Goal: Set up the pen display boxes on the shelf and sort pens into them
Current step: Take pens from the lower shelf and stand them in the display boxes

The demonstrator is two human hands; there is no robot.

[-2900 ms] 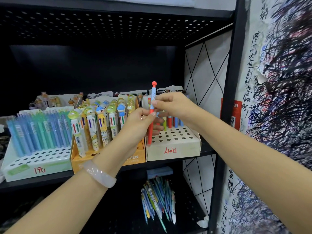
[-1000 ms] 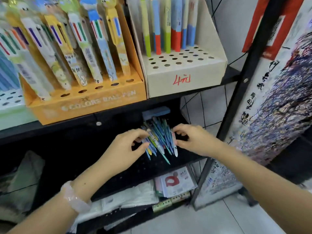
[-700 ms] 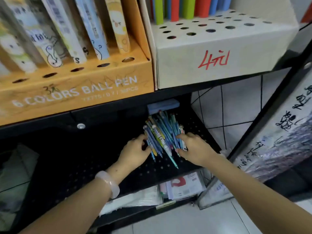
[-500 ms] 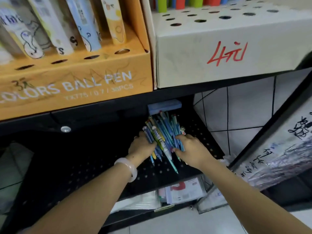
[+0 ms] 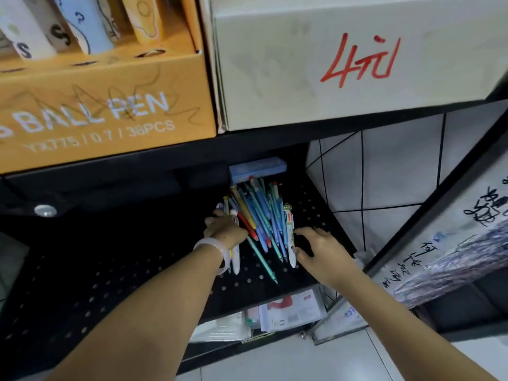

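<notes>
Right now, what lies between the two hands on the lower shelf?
Head view: the loose pile of pens fans out between the left hand and right hand.

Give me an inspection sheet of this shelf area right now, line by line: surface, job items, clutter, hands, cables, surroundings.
Surface: black perforated lower shelf.
Job's things: loose pen pile; orange pen box and white box marked 4 on the shelf above.
Clutter: blue case behind the pile; papers underneath.
Hands: left hand grips pens at the pile's left; right hand touches a white pen.
Cables: nothing seen.
Surroundings: tiled wall, scribbled paper at right.
</notes>
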